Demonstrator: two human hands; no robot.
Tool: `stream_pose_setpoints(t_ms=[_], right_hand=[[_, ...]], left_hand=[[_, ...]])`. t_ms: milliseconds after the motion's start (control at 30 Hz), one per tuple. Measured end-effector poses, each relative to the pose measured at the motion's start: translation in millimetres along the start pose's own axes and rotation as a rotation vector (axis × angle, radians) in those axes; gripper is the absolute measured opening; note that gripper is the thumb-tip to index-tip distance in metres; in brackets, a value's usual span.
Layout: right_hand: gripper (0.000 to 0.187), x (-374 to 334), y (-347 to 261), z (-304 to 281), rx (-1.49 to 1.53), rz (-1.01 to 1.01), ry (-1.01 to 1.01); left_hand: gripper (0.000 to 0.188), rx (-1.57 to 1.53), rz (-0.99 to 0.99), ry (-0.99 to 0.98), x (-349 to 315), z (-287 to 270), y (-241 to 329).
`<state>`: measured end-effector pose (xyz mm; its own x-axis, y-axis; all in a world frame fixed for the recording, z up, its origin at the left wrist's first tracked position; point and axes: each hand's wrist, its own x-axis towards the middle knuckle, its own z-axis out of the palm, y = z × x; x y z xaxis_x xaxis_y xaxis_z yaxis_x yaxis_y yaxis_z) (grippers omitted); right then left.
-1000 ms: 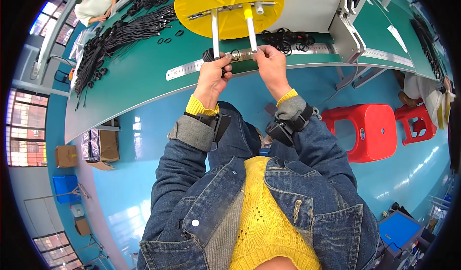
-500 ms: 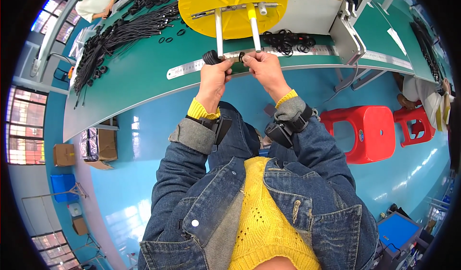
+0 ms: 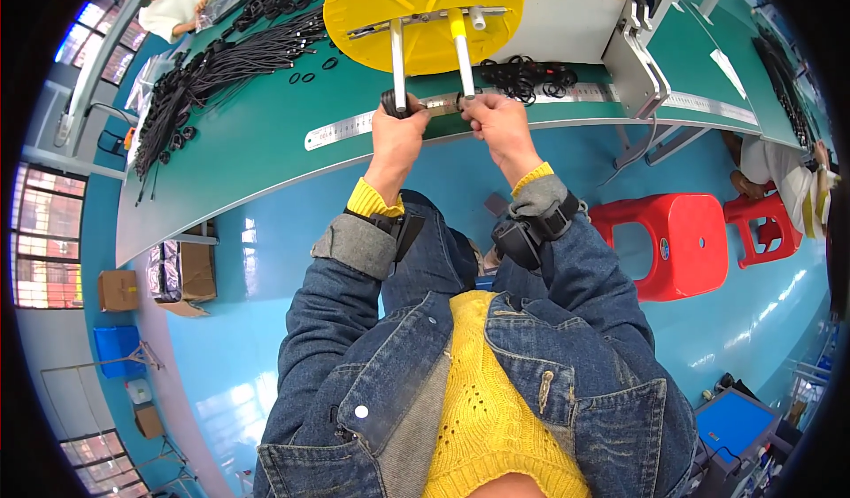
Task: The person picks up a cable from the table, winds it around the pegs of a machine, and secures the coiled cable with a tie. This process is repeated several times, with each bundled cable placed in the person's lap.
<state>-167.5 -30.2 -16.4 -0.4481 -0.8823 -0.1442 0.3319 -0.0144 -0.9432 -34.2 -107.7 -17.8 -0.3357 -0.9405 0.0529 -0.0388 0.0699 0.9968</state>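
A round yellow disc [image 3: 372, 33] carries two metal posts, the left post [image 3: 398, 60] and the right post [image 3: 463, 60], which point toward me. My left hand [image 3: 397, 144] is closed on a coiled black cable [image 3: 390, 102] at the tip of the left post. Whether the coil is around the post or beside it, I cannot tell. Beside the right post's tip, my right hand [image 3: 502, 129] has thumb and fingers pinched together. A small dark piece [image 3: 460, 101] shows at those fingertips, probably part of a cable, mostly hidden by them.
A long steel ruler [image 3: 341, 131] lies along the front of the green table [image 3: 239, 166]. Black cables [image 3: 239, 60] are heaped at left, and black loops [image 3: 531, 77] lie right of the posts. A machine body [image 3: 567, 24] stands behind; a red stool [image 3: 682, 241] is at right.
The coil in my left hand has turned and now sits closer against the left post's tip. My right hand has shifted slightly right, its fingers more curled. The whole view has moved a little.
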Motion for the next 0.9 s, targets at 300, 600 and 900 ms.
stream_pose_setpoints(t_ms=[300,600,900], right_hand=[[0.011,-1.7,2.2,-8.2,0.152,-0.011,-0.049],[0.004,-7.5,12.1,-1.2,-0.152,-0.335,-0.085],[0.008,-18.0,8.2,11.0,-0.538,-0.916,0.031]], left_hand=[[0.009,0.283,0.345,0.062,14.0,0.6,-12.3],[0.017,0.027,0.032,0.066,12.7,-8.9,-7.2],[0.018,-0.502,-0.155,-0.158,-24.5,-2.5,29.0]])
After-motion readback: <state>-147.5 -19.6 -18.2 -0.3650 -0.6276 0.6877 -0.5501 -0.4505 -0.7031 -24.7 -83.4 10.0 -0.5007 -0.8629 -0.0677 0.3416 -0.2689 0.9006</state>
